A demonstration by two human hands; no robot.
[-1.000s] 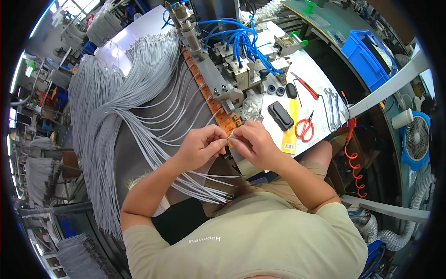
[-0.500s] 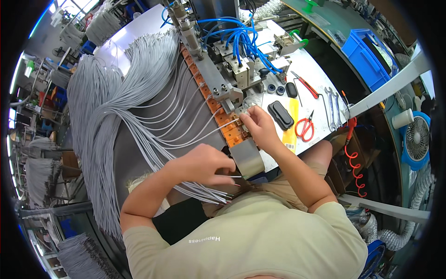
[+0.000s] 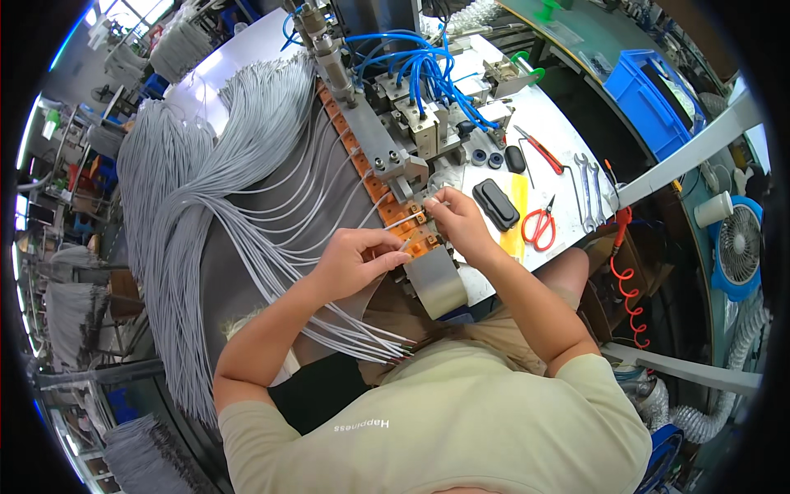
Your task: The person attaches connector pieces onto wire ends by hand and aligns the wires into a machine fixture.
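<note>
The left hand point(image 3: 360, 257) is pinched shut on a grey cable point(image 3: 405, 244) near its stripped end, just beside the orange fixture strip point(image 3: 395, 216). The right hand point(image 3: 454, 221) pinches the tip of another grey cable point(image 3: 403, 221) and presses it at the strip's near end, close under the metal press head point(image 3: 387, 156).

Several cables point(image 3: 329, 198) already lie seated across the strip's slots farther up, so the loading looks partly done. A large fanned bundle of grey cables point(image 3: 189, 239) on the dark table point(image 3: 247, 288) is still unloaded, so most of the work seems left.

Room is tight: the press head and blue air hoses point(image 3: 428, 66) crowd the far side, and the table edge meets the person's lap. To the right, red scissors point(image 3: 539, 224), a black case point(image 3: 495, 203) and wrenches point(image 3: 588, 189) lie well apart from both hands.
</note>
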